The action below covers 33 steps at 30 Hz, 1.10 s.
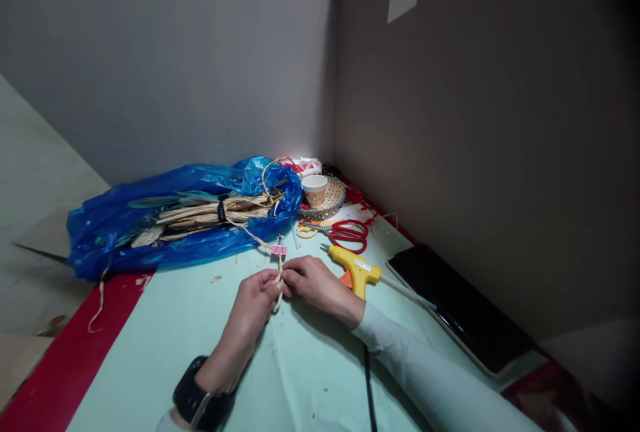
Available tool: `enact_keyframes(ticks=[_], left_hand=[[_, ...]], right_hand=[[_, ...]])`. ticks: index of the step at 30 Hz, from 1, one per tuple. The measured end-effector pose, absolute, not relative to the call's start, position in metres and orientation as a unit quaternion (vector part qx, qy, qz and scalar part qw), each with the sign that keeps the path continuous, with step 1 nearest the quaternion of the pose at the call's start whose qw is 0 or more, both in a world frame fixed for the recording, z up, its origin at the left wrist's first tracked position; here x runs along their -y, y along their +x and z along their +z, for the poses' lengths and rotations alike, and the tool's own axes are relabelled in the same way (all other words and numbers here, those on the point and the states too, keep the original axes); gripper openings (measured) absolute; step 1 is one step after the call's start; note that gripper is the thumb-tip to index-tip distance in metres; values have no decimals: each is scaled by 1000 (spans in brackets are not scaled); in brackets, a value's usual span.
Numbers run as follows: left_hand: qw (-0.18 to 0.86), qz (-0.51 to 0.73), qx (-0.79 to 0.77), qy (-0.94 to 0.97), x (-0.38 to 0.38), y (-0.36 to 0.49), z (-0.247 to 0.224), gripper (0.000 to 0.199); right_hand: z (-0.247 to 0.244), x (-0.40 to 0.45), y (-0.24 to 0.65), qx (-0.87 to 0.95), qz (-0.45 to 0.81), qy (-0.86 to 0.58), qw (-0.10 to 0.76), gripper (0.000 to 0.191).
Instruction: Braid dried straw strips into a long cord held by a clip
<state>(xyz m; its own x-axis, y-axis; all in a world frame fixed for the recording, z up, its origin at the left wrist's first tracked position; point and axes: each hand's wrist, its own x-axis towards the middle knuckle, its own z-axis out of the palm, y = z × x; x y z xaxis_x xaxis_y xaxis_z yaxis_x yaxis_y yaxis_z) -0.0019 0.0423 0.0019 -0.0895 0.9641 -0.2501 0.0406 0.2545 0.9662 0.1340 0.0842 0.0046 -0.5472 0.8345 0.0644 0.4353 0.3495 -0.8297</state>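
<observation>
A strand of dried plant fibre (280, 268) runs down from a pink binder clip (279, 250) into my fingers. My left hand (257, 295) pinches it from the left, near its lower end. From the right, my right hand (311, 283) closes on the same strand, its fingertips touching those of the left. A folded end of the fibre hangs just below them. Right of my right hand lies a yellow hot glue gun (356, 264) with a glue stick in its back. Red-handled scissors (347, 237) rest beyond it.
Behind on the left, a blue plastic bag (115, 219) holds a tied bundle of dried fibres (205, 213). A paper cup (315, 193) stands in a woven basket (336, 197) near the corner. At the right lies a black tablet-like device (450, 305). Grey panels (215, 59) border the table.
</observation>
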Motion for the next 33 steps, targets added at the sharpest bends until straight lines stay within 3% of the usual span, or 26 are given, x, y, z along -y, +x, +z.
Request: enact_keyframes(ticks=[7, 12, 19, 28, 33], left_hand=[[495, 428, -612, 445, -39, 0, 5, 25], [446, 397, -631, 495, -41, -5, 4, 18], [251, 381, -690, 562, -33, -6, 17, 15], [-33, 239, -630, 738, -7, 26, -6, 29], [29, 232, -625, 745, -10, 25, 2, 25]], right_hand=[[2, -90, 137, 772, 427, -408, 236, 36], [9, -85, 137, 755, 412, -448, 242, 26], [9, -73, 131, 732, 360, -505, 283, 18], [-2, -84, 137, 700, 473, -446, 295, 22], [-3, -87, 136, 666, 539, -428, 285, 17]])
